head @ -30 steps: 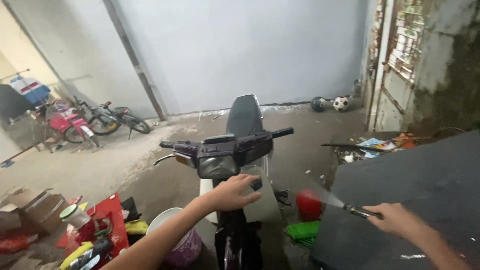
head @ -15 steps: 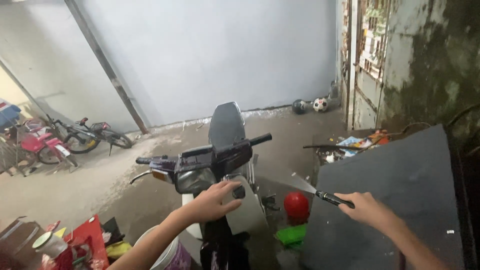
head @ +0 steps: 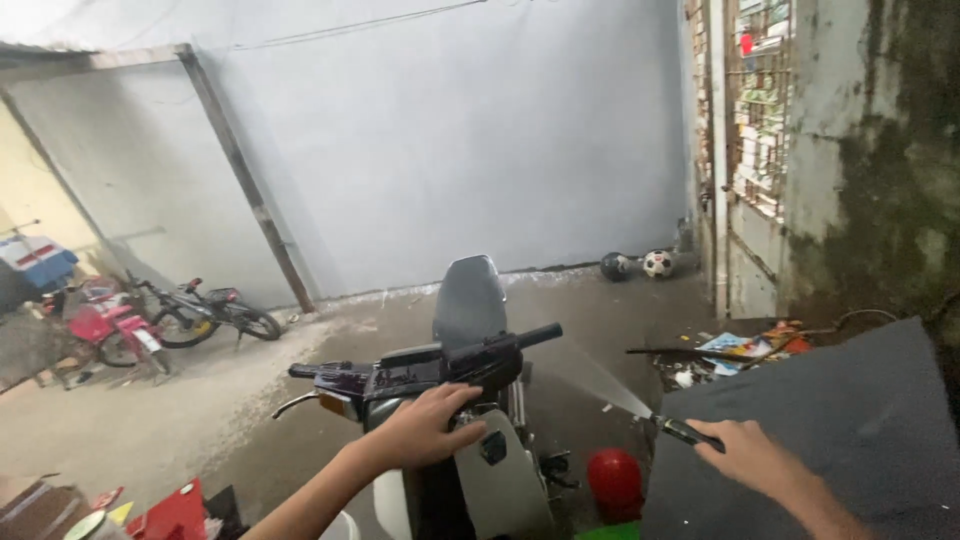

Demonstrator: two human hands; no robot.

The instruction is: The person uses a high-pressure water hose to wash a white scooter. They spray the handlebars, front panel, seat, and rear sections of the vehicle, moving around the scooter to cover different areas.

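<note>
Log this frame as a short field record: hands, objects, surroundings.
left hand: resting on the front of the dark purple-and-white motorbike, below the handlebar
right hand: gripping a black spray nozzle
spray: fanning from the nozzle toward the right handlebar side
nearby: red round object on the ground
background: black-and-white football, small bicycles by the grey wall

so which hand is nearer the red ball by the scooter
Right. The right hand, gripping the spray nozzle, is just right of the red ball and slightly above it. The left hand rests on the scooter front, farther to the ball's left.
</note>
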